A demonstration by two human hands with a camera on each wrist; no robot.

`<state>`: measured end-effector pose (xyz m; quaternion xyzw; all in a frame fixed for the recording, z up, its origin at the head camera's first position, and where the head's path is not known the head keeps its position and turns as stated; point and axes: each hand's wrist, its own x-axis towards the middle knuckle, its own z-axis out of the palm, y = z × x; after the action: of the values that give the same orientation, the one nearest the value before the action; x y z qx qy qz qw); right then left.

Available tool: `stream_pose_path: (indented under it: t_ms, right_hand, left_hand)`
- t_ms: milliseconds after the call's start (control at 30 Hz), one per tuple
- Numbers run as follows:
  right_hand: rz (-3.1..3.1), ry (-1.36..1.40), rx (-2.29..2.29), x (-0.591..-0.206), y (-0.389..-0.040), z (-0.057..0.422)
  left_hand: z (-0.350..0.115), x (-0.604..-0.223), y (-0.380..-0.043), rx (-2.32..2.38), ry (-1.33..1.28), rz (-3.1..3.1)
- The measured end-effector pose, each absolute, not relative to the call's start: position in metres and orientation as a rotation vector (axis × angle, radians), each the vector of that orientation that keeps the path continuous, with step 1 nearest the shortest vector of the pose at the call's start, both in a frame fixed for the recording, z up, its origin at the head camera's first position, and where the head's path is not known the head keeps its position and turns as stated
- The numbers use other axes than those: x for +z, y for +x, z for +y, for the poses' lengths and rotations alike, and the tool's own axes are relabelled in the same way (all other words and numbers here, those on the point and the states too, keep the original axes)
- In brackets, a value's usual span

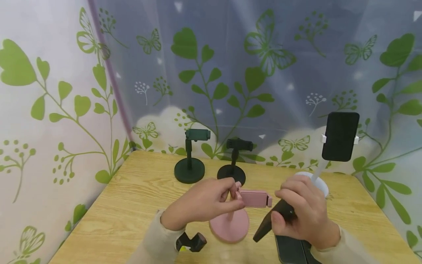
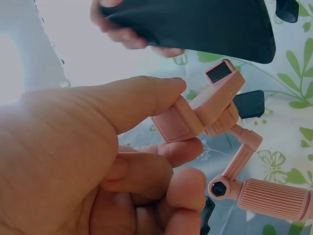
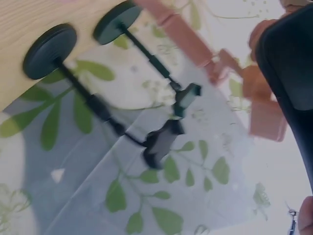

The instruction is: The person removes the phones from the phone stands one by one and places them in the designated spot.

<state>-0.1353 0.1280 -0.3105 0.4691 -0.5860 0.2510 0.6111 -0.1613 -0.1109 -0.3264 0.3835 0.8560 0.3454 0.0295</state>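
A pink phone stand with a round base sits on the wooden table in front of me. My left hand pinches the left end of its pink clamp between thumb and fingers. My right hand grips a black phone tilted just right of the clamp. In the left wrist view the phone hovers above the clamp's open end.
A dark green stand and a black stand are at the table's back. A white stand at the right holds a black phone. More dark phones lie under my right hand. Leaf-print curtains enclose the table.
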Motion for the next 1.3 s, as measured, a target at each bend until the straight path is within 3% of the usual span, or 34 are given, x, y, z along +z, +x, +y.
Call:
stream_pose_path:
  t_ms: [433,767,1033,1300]
  right_hand:
    - [-1.359,0.742,0.746,-0.338,-0.144,0.211]
    - [-1.684,0.538,0.465,-0.37,-0.15,0.297]
    - [-1.938,0.53,0.219,-0.408,-0.156,0.359]
    - [-2.085,0.585,0.095,-0.433,-0.161,0.375]
  left_hand:
    - [-0.112,-0.326,-0.16,1.043,1.15,2.624]
    - [-0.112,-0.326,-0.16,1.018,1.157,2.628]
    - [-0.112,-0.325,-0.16,1.016,1.147,2.619]
    - [-0.112,-0.325,-0.16,1.017,1.151,2.609]
